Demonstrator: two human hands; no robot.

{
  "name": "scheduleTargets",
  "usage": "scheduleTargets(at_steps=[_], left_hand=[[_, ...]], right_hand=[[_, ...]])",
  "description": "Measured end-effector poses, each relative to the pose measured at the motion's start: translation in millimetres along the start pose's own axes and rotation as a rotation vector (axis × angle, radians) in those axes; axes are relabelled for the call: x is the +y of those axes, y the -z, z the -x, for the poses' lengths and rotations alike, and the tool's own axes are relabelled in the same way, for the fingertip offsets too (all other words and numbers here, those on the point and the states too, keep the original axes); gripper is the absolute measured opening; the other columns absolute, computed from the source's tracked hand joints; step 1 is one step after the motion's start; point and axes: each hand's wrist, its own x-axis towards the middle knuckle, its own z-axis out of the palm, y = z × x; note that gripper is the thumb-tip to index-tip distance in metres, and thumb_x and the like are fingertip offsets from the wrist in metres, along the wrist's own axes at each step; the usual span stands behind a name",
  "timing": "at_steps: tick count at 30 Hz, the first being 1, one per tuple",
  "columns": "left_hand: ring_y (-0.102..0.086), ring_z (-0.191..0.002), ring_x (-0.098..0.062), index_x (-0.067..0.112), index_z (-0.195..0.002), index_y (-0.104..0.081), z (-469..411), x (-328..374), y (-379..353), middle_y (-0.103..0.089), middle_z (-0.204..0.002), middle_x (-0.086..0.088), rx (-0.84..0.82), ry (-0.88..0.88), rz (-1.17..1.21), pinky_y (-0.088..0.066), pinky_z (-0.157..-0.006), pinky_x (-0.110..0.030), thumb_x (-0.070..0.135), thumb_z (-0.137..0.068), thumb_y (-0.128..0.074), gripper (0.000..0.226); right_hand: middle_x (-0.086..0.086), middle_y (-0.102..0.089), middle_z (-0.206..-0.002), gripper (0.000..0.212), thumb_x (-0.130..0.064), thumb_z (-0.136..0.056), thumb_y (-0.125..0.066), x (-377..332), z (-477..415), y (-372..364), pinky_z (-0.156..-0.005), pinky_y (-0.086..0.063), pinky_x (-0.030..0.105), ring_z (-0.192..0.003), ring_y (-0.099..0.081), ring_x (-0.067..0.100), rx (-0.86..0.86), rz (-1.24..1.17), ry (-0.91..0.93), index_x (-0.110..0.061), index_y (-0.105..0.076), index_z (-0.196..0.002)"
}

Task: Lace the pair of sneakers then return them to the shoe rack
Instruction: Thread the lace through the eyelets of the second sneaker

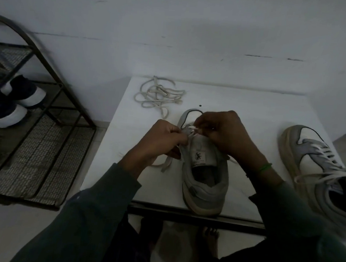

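A grey and white sneaker stands on the white table, heel toward me, toe pointing away. My left hand pinches a white lace at the sneaker's left eyelets. Over the front of the tongue, my right hand grips the other end of the same lace. The second sneaker lies at the table's right edge with its laces threaded and loose ends trailing. A separate loose cream lace lies tangled at the table's far left.
A dark metal shoe rack with mesh shelves stands on the floor at the left, holding a pair of dark shoes with white soles. A white wall runs behind the table. My bare feet show under the table's front edge.
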Motion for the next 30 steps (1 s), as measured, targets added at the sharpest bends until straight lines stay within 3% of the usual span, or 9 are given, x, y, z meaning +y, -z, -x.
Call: scheduleTargets(at_steps=[3,6,14,19,22,24,27,29,30], left_hand=[[-0.067,-0.061,-0.029,-0.004,-0.078,-0.071,-1,1,1,-0.067,-0.069,-0.019,-0.018,0.037,0.048,-0.059,-0.062,-0.035,-0.001,-0.080,-0.060,0.011],[-0.066,-0.060,-0.030,-0.007,-0.084,-0.070,-1,1,1,-0.067,-0.071,-0.021,-0.022,0.053,0.069,-0.059,-0.060,-0.036,0.000,-0.080,-0.061,0.012],[-0.065,-0.052,-0.023,-0.005,-0.084,-0.070,1,3,0,-0.064,-0.065,-0.013,-0.021,0.030,0.037,-0.057,-0.055,-0.031,0.003,-0.081,-0.064,0.010],[-0.066,-0.055,-0.022,-0.004,-0.086,-0.070,1,3,-1,-0.066,-0.067,-0.013,-0.027,0.020,0.022,-0.056,-0.057,-0.030,0.008,-0.086,-0.059,0.015],[-0.067,-0.057,-0.019,0.001,-0.089,-0.069,-2,1,-1,-0.068,-0.071,-0.012,-0.012,-0.007,-0.038,-0.053,-0.057,-0.029,0.012,-0.092,-0.055,0.018],[-0.066,-0.056,-0.015,0.009,-0.082,-0.066,-2,-2,-2,-0.067,-0.068,-0.007,-0.015,-0.069,-0.124,-0.051,-0.054,-0.027,0.007,-0.091,-0.056,0.013],[-0.064,-0.053,-0.013,0.011,-0.074,-0.059,-2,-2,-8,-0.064,-0.069,-0.008,0.061,-0.173,-0.170,-0.044,-0.045,-0.020,-0.003,-0.089,-0.052,0.022],[-0.065,-0.063,-0.019,0.014,-0.077,-0.054,-8,1,2,-0.065,-0.077,-0.009,0.287,-0.193,0.095,-0.047,-0.048,-0.023,0.001,-0.092,-0.042,0.024],[-0.066,-0.069,-0.022,0.014,-0.080,-0.053,-13,2,17,-0.066,-0.080,-0.009,0.409,-0.170,0.424,-0.052,-0.053,-0.026,0.006,-0.095,-0.036,0.024]], right_hand=[[0.011,-0.072,-0.088,0.017,-0.013,-0.078,-0.069,1,0,-5,-0.078,-0.051,0.041,-0.085,-0.065,0.031,-0.062,0.195,0.021,-0.022,-0.076,-0.090],[0.006,-0.069,-0.096,0.017,-0.019,-0.078,-0.067,0,1,-10,-0.083,-0.047,0.043,-0.095,-0.059,0.029,-0.150,0.254,-0.022,-0.028,-0.075,-0.089],[0.003,-0.069,-0.072,0.009,-0.023,-0.072,-0.062,-1,5,-16,-0.077,-0.044,0.037,-0.075,-0.064,0.030,0.063,0.292,-0.039,-0.025,-0.067,-0.079],[-0.001,-0.070,-0.069,0.011,-0.025,-0.070,-0.060,-3,6,-20,-0.077,-0.047,0.041,-0.072,-0.066,0.027,0.046,0.265,-0.021,-0.026,-0.063,-0.080],[0.000,-0.071,-0.069,0.022,-0.021,-0.070,-0.057,-5,8,-25,-0.081,-0.046,0.042,-0.070,-0.066,0.028,0.053,0.239,-0.011,-0.027,-0.068,-0.089],[0.000,-0.072,-0.074,0.026,-0.016,-0.073,-0.061,-7,8,-24,-0.084,-0.042,0.040,-0.076,-0.066,0.028,0.044,0.244,-0.015,-0.026,-0.072,-0.094],[-0.002,-0.068,-0.092,0.026,-0.017,-0.080,-0.060,-8,8,-18,-0.098,-0.029,0.045,-0.100,-0.058,0.024,-0.020,0.310,-0.078,-0.031,-0.071,-0.100],[-0.007,-0.058,-0.107,0.023,-0.027,-0.082,-0.061,-6,9,-15,-0.105,-0.016,0.054,-0.116,-0.045,0.018,-0.085,0.376,-0.122,-0.038,-0.067,-0.102],[-0.008,-0.053,-0.112,0.022,-0.030,-0.081,-0.063,-5,10,-14,-0.106,-0.011,0.057,-0.120,-0.040,0.017,-0.101,0.386,-0.131,-0.040,-0.066,-0.101]])
